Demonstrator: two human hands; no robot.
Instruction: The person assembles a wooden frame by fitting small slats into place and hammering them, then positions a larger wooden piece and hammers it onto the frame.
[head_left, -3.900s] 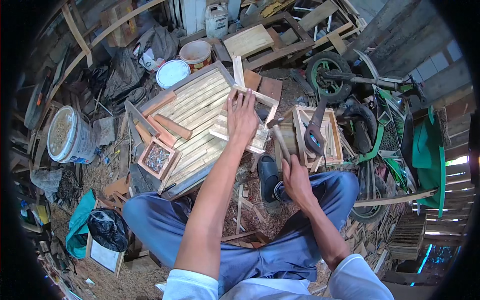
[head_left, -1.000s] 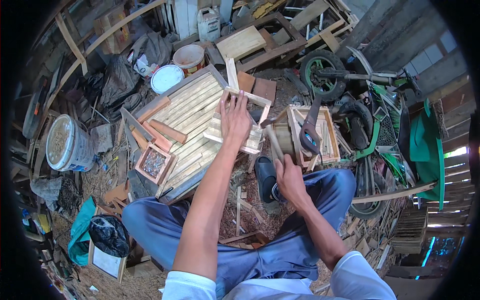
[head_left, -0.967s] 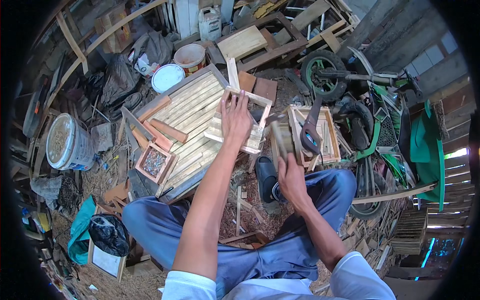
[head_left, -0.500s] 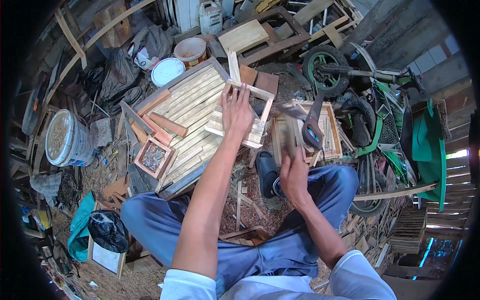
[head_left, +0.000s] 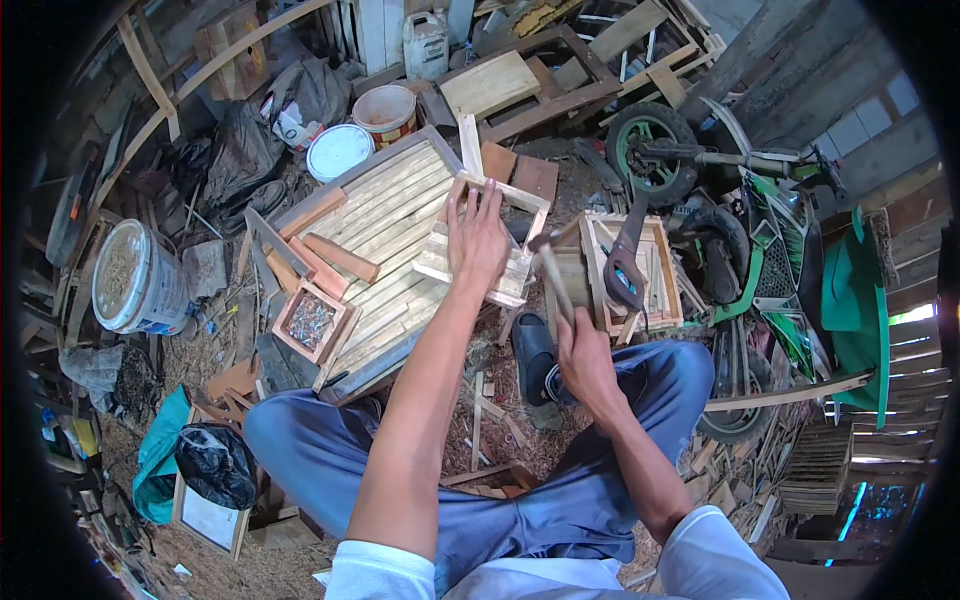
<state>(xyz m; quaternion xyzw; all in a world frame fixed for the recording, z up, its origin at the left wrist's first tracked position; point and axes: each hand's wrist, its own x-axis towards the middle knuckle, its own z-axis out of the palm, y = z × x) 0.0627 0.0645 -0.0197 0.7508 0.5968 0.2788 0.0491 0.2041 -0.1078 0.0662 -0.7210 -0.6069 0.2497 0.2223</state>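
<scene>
My left hand [head_left: 478, 245] lies across a small pale wooden frame [head_left: 520, 195], its fingers over the far rail, holding it against the slatted wooden panel [head_left: 375, 225]. Slats cover the frame's near part; my thumb is mostly hidden. My right hand [head_left: 585, 355] grips a hammer [head_left: 554, 275] by its wooden handle. The hammer's head is close to the frame's right side; whether they touch I cannot tell. A handsaw [head_left: 624, 275] with a dark handle rests on an open wooden box [head_left: 668, 310] just right of the hammer.
A small wooden tray [head_left: 311, 320] of nails sits on the panel beside loose wood strips [head_left: 340, 256]. Left stands a sawdust-filled bucket [head_left: 145, 285]; farther back are a white lid [head_left: 339, 152] and a tub [head_left: 384, 108]. A green motorbike [head_left: 745, 260] lies at the right.
The hammer has swung left and down, so its head is now beside the frame; it was blurred before. My left hand still holds the frame in nearly the same place.
</scene>
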